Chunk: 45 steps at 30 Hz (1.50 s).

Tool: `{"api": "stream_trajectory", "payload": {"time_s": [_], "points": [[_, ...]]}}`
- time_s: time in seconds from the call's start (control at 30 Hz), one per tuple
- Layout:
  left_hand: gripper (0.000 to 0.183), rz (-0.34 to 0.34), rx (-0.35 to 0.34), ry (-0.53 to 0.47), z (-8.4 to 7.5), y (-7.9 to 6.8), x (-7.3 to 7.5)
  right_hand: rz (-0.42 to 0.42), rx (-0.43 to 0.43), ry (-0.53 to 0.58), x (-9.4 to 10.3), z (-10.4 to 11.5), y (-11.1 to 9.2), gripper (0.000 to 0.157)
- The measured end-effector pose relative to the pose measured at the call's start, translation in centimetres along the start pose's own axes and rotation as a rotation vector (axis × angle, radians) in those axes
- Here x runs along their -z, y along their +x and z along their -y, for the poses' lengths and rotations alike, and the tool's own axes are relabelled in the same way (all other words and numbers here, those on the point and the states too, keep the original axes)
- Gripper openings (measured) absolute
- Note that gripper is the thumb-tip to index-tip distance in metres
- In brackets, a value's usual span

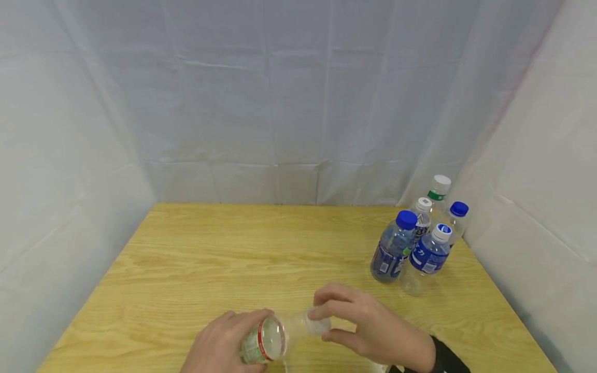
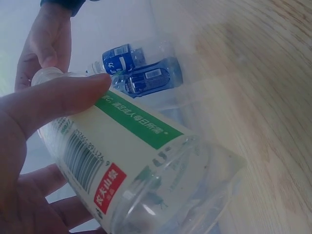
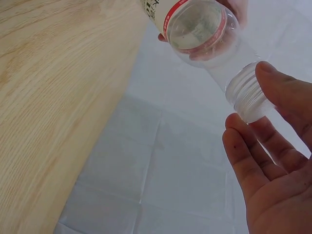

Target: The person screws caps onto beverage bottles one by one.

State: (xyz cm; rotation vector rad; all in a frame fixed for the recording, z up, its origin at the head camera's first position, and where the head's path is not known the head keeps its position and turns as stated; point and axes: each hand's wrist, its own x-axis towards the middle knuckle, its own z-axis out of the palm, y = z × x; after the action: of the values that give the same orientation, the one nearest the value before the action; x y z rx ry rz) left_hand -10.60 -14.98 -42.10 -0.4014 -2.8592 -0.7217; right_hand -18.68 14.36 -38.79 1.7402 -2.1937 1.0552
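A clear plastic bottle (image 1: 270,339) with a cream, green and red label is held tilted on its side above the front of the table. My left hand (image 1: 224,342) grips it round the labelled body, thumb across the label in the left wrist view. Its translucent white bottle cap (image 3: 251,95) points toward my right hand (image 1: 368,324). The thumb and fingers of that hand pinch the cap from both sides. Seen from the left wrist, the bottle's base (image 2: 190,190) faces the camera, and the right hand partly hides behind the neck.
Several capped bottles stand grouped at the table's right side, among them a blue-tinted bottle (image 1: 394,248) and a blue-labelled bottle (image 1: 429,256). The wood-grain table (image 1: 233,248) is bordered by white sheeting (image 1: 280,103) at the back and both sides.
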Motion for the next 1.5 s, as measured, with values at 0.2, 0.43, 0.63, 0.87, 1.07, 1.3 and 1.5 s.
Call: {"api": "stream_trajectory", "payload": {"time_s": [0.2, 0.43, 0.63, 0.87, 1.07, 1.3, 1.5], "points": [[0.073, 0.052, 0.027, -0.083, -0.1, 0.1, 0.3, -0.010, 0.057, -0.038, 0.1, 0.1, -0.1, 0.045], [0.073, 0.070, 0.030, -0.119, 0.0, 0.1, 0.4, -0.023, 0.070, -0.044, 0.1, 0.3, 0.2, 0.044], [0.078, 0.073, 0.032, -0.090, -0.2, 0.2, 0.3, 0.000, -0.031, -0.056, 0.1, 0.3, 0.3, 0.037], [0.078, 0.018, 0.002, -0.056, -0.6, 0.1, 0.0, -0.025, -0.139, -0.084, -0.4, 0.5, 0.2, 0.030], [0.082, -0.136, -0.080, 0.062, -0.9, 0.1, -0.6, -0.124, -0.154, -0.114, -1.2, 0.4, 0.3, 0.021], [0.084, -0.269, -0.147, 0.132, -0.9, 0.2, -1.3, -0.203, -0.192, -0.099, -1.8, 0.3, 0.6, 0.017], [0.086, -0.299, -0.176, 0.187, -1.0, 0.4, -1.5, -0.225, -0.262, -0.051, -1.8, 0.5, 0.6, 0.018]]}}
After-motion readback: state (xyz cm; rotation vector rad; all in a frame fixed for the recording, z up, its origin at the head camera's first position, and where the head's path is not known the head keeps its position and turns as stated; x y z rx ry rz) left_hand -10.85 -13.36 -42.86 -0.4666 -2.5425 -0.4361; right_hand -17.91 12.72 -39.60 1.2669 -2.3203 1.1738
